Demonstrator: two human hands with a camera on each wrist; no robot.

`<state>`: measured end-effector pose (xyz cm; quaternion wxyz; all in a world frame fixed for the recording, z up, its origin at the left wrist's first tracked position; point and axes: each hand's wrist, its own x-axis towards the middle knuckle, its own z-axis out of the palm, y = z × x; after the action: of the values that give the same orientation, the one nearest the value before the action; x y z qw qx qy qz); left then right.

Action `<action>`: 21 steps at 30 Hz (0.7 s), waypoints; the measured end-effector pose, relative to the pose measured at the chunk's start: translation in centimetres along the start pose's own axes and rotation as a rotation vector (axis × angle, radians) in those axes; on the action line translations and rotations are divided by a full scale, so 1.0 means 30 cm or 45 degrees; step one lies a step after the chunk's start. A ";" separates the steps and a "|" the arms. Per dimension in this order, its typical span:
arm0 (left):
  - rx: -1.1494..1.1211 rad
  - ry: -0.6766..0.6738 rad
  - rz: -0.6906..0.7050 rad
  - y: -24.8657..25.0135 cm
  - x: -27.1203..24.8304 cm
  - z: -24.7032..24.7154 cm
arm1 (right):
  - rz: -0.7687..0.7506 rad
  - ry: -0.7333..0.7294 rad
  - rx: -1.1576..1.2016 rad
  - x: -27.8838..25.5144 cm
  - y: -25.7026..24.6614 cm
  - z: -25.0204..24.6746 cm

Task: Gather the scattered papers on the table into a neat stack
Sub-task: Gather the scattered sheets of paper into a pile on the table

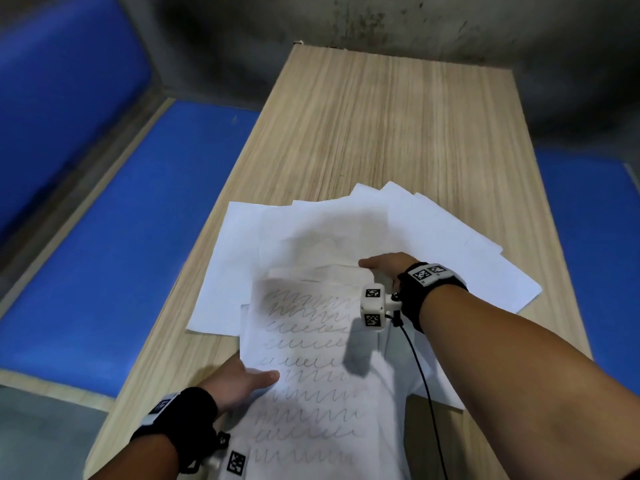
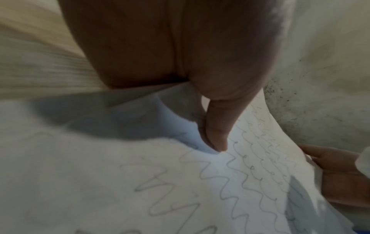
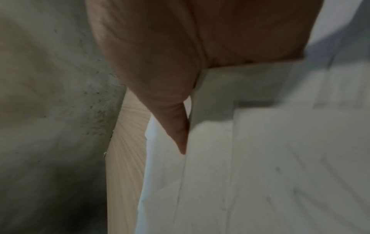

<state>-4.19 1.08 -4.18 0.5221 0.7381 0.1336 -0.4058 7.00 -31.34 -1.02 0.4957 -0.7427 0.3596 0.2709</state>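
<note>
We see a loose fan of white papers lying on the near half of the wooden tabletop, their corners splaying toward 12 and 2 o'clock. On top, toward 6 o'clock, lies a scribbled sheet covered in rows of wavy pencil lines; it is lifted and curved rather than flat.

Our left hand holds this sheet at its 9 o'clock edge: the thumb lies across the written face, the other fingers are hidden beneath the paper. The left wrist view confirms the thumb pressing on the scrawled side.

Our right hand grips the sheet's far edge, at about 1 o'clock from the left hand. Its thumb points toward 9 o'clock on top of the paper, and the right wrist view shows the paper's edge caught between thumb and palm; the remaining fingers cannot be seen.

Both wrists wear black bands with white marker blocks. Blue panels flank the tabletop at 9 and 3 o'clock, and a stained grey wall stands at 12.
</note>
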 end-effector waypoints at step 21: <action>-0.259 0.094 0.227 0.056 -0.203 -0.110 | -0.114 0.181 -0.867 -0.127 0.251 -0.183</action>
<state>-5.50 4.64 1.84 0.6231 0.7046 0.1272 -0.3149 -1.04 -37.31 -0.23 0.2047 -0.8975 0.2493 0.3007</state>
